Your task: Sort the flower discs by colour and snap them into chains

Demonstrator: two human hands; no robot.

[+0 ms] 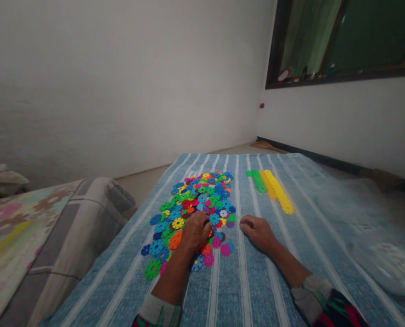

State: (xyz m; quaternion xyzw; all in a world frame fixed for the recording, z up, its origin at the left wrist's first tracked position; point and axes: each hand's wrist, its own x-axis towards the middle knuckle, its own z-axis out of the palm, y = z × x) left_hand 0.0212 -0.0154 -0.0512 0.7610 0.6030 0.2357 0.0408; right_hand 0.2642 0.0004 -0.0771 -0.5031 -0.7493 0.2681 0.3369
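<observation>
A wide pile of colourful notched plastic discs [178,223] covers the left middle of a striped blue cloth [229,290]. My left hand [196,230] rests over the pile with its fingers curled down; what its fingertips touch is hidden. Just right of the pile, my right hand [257,230] lies on the cloth, fingers curled together, and anything inside is too small to make out. Beyond it are rows of overlapping discs: a green row [258,180], an orange row [268,184] and a longer yellow row [280,193].
Clear plastic bags [386,254] lie along the right side of the cloth. At the left stands a surface draped with grey and flowered fabric [62,227]. A white wall [121,91] rises behind, with a dark-framed window [342,41] at the upper right.
</observation>
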